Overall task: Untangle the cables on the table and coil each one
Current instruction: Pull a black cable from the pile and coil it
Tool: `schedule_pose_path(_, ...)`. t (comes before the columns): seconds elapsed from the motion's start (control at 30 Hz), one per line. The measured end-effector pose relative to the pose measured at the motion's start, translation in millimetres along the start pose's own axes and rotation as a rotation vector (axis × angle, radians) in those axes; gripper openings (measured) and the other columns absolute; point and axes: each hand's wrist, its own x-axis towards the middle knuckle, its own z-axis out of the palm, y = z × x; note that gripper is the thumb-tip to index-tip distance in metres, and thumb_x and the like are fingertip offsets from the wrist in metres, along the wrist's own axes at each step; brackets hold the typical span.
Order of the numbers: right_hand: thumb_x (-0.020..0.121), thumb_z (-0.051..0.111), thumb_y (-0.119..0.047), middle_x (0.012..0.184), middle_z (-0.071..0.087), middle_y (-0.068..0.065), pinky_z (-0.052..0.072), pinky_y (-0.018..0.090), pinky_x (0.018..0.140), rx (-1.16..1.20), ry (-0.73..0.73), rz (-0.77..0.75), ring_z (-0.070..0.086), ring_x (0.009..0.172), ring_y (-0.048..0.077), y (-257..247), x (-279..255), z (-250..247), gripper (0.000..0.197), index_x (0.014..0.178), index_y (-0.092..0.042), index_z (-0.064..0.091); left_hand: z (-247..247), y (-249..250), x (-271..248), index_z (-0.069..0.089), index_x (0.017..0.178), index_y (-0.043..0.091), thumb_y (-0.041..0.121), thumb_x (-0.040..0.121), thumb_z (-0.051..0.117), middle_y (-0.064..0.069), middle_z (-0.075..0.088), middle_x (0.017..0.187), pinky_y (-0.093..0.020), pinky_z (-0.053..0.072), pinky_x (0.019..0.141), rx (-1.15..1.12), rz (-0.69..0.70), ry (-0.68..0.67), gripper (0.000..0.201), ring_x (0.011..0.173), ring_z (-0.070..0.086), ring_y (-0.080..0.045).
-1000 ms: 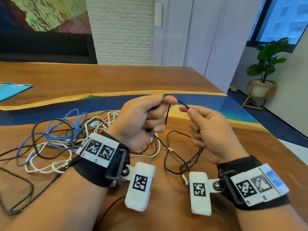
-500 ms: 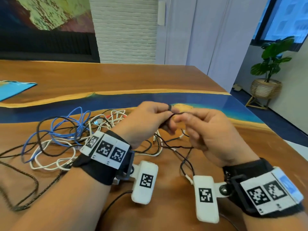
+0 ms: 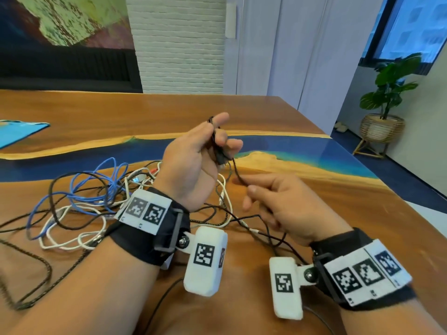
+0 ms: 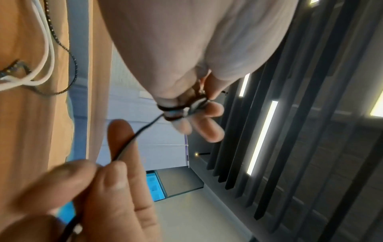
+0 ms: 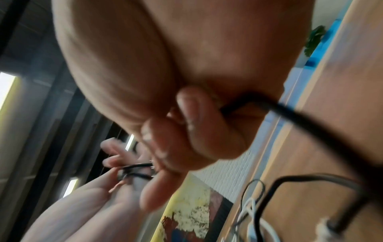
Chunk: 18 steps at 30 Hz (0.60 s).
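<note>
Hands up over the table (image 3: 278, 122), both busy with one thin black cable (image 3: 238, 176). My left hand (image 3: 193, 163) is raised, palm turned toward me, and I've got several turns of that cable wound around its fingers (image 4: 182, 126); the left wrist view shows the loops sitting snug near the fingertips, with the thumb pressing them in place. So the left is gripping the small coil. From there the cable drops toward 5 o'clock, straight into my right hand (image 3: 280, 209), which sits lower and nearer to me. Thumb and forefinger pinch the line there, the other fingers curled loosely beneath; the right wrist view is blurred but shows the cable passing under the curled fingers (image 5: 186, 114). Past the right hand, the black cable trails down onto the wood and wanders off below my wrists.

Over at 9 o'clock from the left hand lies the tangle: a blue cable (image 3: 96, 182) looped high, white cables (image 3: 63, 240) snaking under it, and a braided dark cable (image 3: 36, 281) running out toward 8 o'clock. All of that rests on the table. A blue sheet (image 3: 19, 131) sits at the far left edge, and a potted plant (image 3: 387, 93) stands on the floor at 2 o'clock.
</note>
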Motion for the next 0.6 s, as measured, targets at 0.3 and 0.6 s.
schedule_pose_path(0.3, 0.088, 0.059, -0.032, 0.048, 0.037, 0.001, 0.016, 0.026, 0.038, 0.264, -0.06, -0.142, 0.022, 0.039, 0.013, -13.9, -8.2, 0.2, 0.025, 0.084, -0.011, 0.073, -4.2, -11.9, -6.4, 0.064, 0.119, -0.005, 0.008, 0.107, 0.044, -0.006, 0.065, 0.066, -0.024, 0.054, 0.074, 0.735, -0.209, -0.166, 0.027, 0.068, 0.066, -0.022)
schedule_pose_path(0.6, 0.1, 0.059, -0.022, 0.056, 0.034, -0.001, 0.022, 0.02, 0.035, 0.412, 0.256, -0.094, 0.023, 0.041, 0.009, -3.4, 3.2, -17.6, 0.016, 0.092, -0.01, 0.068, 2.0, -0.2, -16.1, 0.07, 0.081, 0.008, 0.034, 0.106, 0.038, 0.006, 0.015, 0.05, -0.028, 0.043, 0.055, 0.323, -0.375, -0.307, 0.048, 0.035, 0.018, -0.009)
